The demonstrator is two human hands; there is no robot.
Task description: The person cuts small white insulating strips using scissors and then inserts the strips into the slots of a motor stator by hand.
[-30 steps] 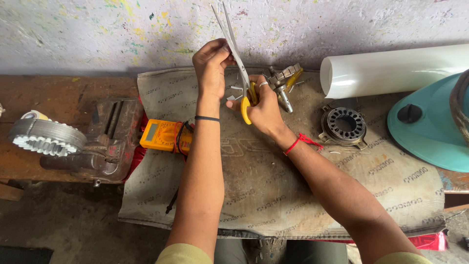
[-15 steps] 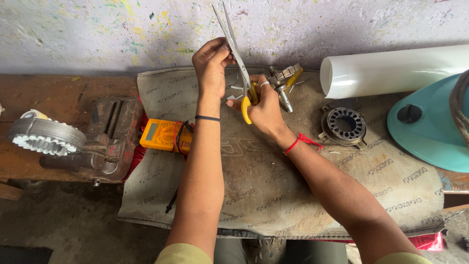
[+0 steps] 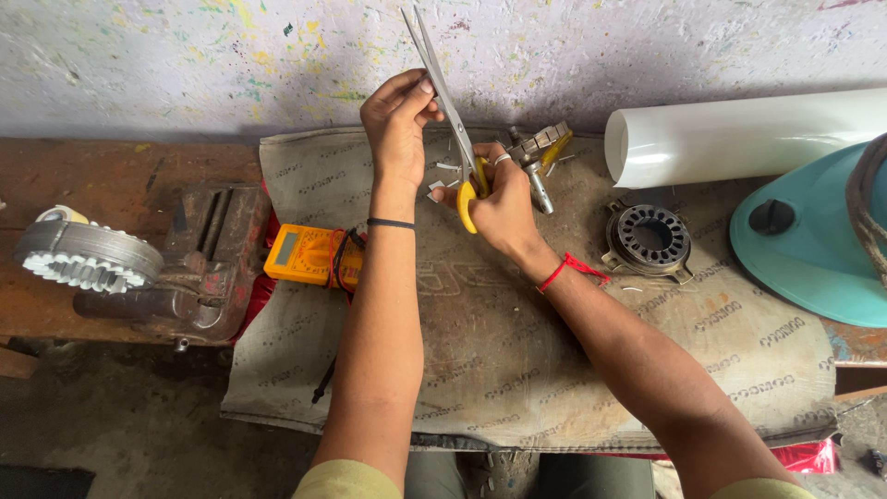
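While gripped, scissors tips-up, near-vertical.

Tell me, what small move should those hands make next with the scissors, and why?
Probably close the scissors. The right hand holds the yellow handles, the blades point up and look only slightly parted, and the left hand pinches something too small to make out right against them. A gentle squeeze seems the likely next move, with fingertips kept clear.
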